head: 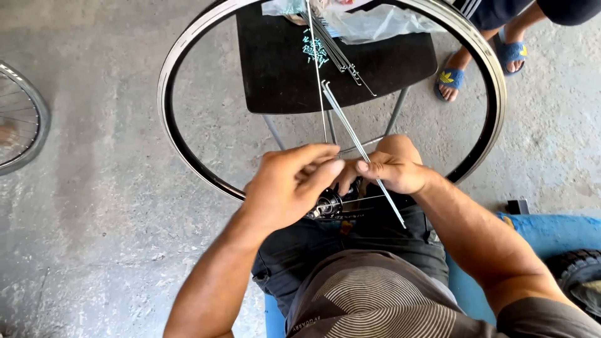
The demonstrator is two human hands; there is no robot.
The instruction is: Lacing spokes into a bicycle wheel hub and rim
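Steel spokes (pixel 360 147), thin and springy, pinched over the lap.
Right hand (pixel 391 172) grips them mid-length; left hand (pixel 291 184) pinches at the hub (pixel 328 203). Light, slippery, easily bent; hold near the ends.

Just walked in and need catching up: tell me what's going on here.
A seated person is working spokes at a hub on their lap. The right hand pinches a few spokes; the left hand meets it over the hub. A bare rim leans in front, around a black stool with more spokes and nipples.
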